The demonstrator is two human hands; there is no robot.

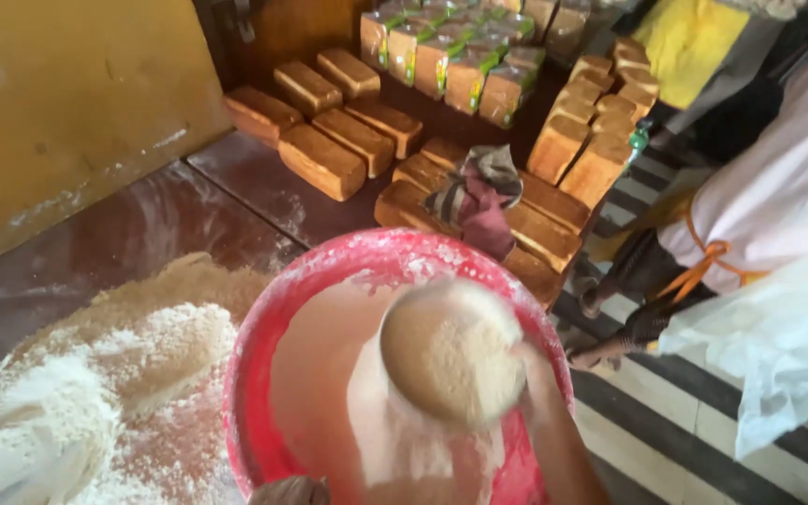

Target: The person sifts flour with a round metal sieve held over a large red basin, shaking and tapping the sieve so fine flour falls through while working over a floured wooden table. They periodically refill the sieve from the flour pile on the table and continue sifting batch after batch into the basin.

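Dark, flour-dusted tabletop (142, 234) fills the left of the view, running back to a yellow wall (58, 84). Nearest the camera, the right hand (540, 393) comes in from the bottom edge, its forearm coated in flour; it grips a round scoop (453, 353) heaped with pale powder, though the fingers themselves are hidden behind the scoop's rim. The scoop is held just over the red basin (264, 318), which sits directly beneath the hand and has flour banked along its inner wall. At the bottom edge, left of that hand, a small brown shape (289, 490) touches the basin's near rim; it may be the left hand, but too little shows to tell how it is held. Further left of the hand, a loose mound of flour (95, 393) lies on the table, white in front and tan behind. Beyond the basin, a crumpled cloth (479, 196) rests on unwrapped loaves (348, 140) laid in rows. Past those, bagged loaves (451, 56) stand packed together. To the right of the hand, another person in a white garment (778, 187) stands on striped floor (666, 430).
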